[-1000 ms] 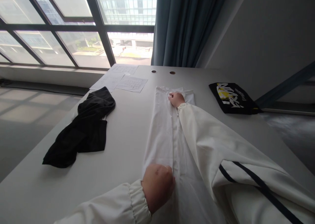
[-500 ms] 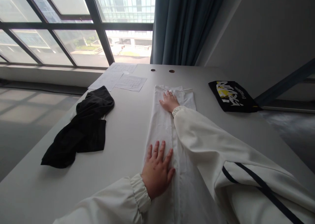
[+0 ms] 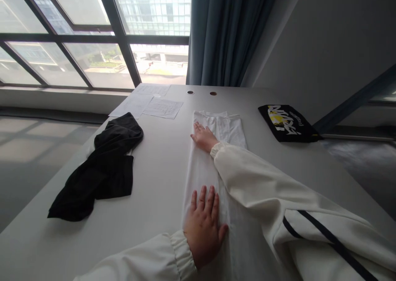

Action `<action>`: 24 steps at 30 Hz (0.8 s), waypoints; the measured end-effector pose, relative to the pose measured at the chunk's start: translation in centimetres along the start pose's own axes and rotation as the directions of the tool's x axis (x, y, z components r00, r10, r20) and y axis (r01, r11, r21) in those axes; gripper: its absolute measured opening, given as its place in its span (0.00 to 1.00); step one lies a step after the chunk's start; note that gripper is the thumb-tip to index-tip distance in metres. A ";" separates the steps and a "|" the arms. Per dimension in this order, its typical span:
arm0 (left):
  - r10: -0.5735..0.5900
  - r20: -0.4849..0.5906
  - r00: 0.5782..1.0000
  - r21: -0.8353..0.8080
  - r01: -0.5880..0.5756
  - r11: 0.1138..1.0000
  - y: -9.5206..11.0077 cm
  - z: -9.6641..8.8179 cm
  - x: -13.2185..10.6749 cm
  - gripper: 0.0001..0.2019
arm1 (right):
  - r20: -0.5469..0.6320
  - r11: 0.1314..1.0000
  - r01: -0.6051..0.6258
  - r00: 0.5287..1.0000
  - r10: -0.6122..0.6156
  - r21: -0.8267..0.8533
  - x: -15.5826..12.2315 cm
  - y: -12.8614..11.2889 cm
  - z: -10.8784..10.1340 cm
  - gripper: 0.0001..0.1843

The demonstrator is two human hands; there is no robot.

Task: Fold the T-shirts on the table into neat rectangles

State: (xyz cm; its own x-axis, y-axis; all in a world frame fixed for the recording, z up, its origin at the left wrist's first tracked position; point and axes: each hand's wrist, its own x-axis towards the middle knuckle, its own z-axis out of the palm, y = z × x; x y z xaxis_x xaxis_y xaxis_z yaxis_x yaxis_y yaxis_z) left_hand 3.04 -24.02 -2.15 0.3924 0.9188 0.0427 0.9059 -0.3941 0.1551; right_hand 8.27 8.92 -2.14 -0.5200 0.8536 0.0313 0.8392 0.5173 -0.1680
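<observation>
White cloth trousers (image 3: 204, 169), folded lengthwise into a long strip, lie on the table with their gathered end away from me. My left hand (image 3: 206, 227) rests flat on the near part of the fabric, fingers stretched forward. Farther up, close to the gathered end, my right hand (image 3: 204, 137) lies palm down on the left side of the cloth with its fingers apart. Neither hand grips anything. The near end of the garment runs out of view under my right sleeve and the frame's bottom edge.
A crumpled black garment (image 3: 107, 165) lies on the left of the white table (image 3: 154, 165). Sheets of paper (image 3: 163, 107) are at the far left corner. A folded black item with white and yellow print (image 3: 286, 124) sits at the right. Beyond are windows and a blue curtain (image 3: 219, 33).
My right hand has slid left across the cloth toward its left edge. My left hand has shifted slightly right and nearer to me, its fingers closer together. The fabric beneath looks smoother.
</observation>
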 end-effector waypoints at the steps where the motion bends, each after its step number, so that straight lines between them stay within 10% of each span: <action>1: -0.002 -0.001 1.000 0.005 0.002 1.000 0.1 0.0 0.0 0.38 | 0.023 1.000 -0.002 1.000 0.002 0.013 0.0 -0.6 0.4 0.40; 6: -0.017 0.024 1.000 -0.020 0.018 1.000 0.5 -0.3 -0.1 0.38 | 0.071 0.994 -0.111 0.992 0.109 0.019 3.1 -1.8 1.4 0.39; 15: -0.033 0.033 0.999 -0.081 0.035 0.996 1.8 -1.0 0.0 0.37 | 0.073 0.991 -0.133 0.989 0.131 0.024 11.1 2.9 1.2 0.41; 24: -0.025 0.075 0.997 -0.121 0.034 0.992 1.6 -1.4 0.2 0.36 | 0.132 0.996 -0.081 0.988 0.076 0.035 9.1 2.0 0.5 0.41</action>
State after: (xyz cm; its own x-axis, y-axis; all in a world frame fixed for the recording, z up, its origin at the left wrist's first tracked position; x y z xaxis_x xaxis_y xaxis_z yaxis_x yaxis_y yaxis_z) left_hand 4.36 -24.43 -0.49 0.3804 0.9241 -0.0357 0.8927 -0.3568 0.2751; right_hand 5.14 17.64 -2.65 -0.4716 0.8746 -0.1123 0.8724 0.4441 -0.2042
